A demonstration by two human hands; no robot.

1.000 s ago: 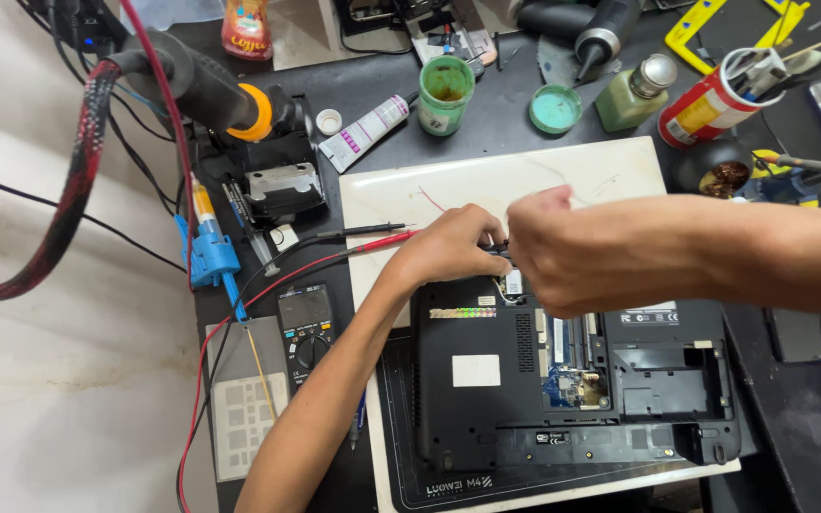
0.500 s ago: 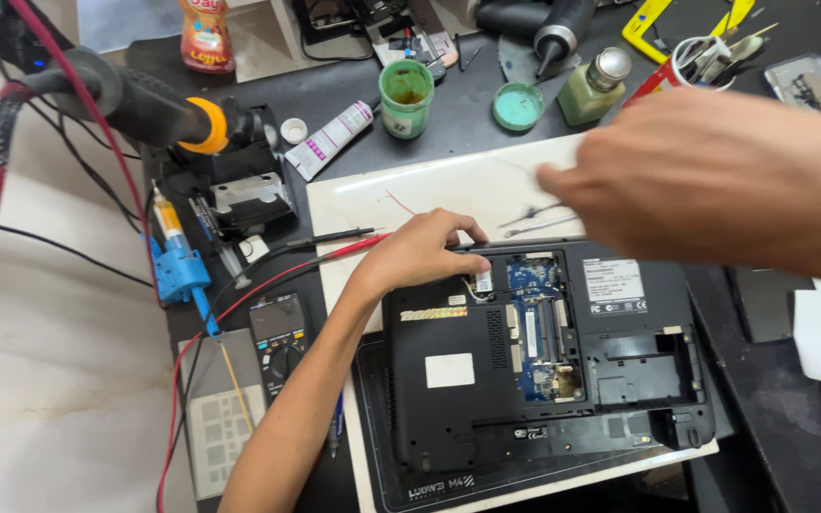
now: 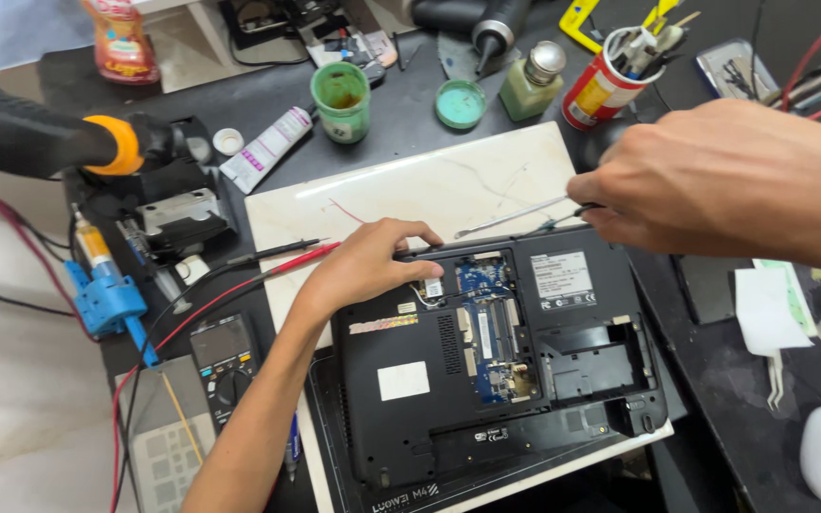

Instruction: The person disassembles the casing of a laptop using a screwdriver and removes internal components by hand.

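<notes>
Head view: an opened black laptop (image 3: 486, 380) lies upside down on a white marble slab (image 3: 410, 190) on the dark tabletop (image 3: 268, 100). A cover is off its underside, and a blue circuit board (image 3: 485, 318) shows in the open bay.

The left hand (image 3: 368, 266) lies flat on the laptop's far left corner, fingers curled over the edge and pressing down; it holds nothing. The right hand (image 3: 715, 180) is closed around thin metal tweezers (image 3: 515, 218), whose tips reach out over the slab just beyond the laptop's far edge. Whether anything sits between the tips is too small to tell.

Left of the laptop lie a multimeter (image 3: 225, 356) with red and black probe leads (image 3: 277, 256), a blue tool (image 3: 106, 299) and a black hot-air nozzle with an orange ring (image 3: 97, 147). Along the far side stand a green cup (image 3: 341, 95), a small green lid (image 3: 460, 103), a glass bottle (image 3: 529, 85) and a red can full of tools (image 3: 605, 85).

As a judgement, the work looks to be at the stage of picking at small parts on the exposed board, with the case steadied by the left hand. The next move would call for bringing the tweezer tips precisely down into the bay while the laptop stays pinned and does not slide on the smooth slab.
</notes>
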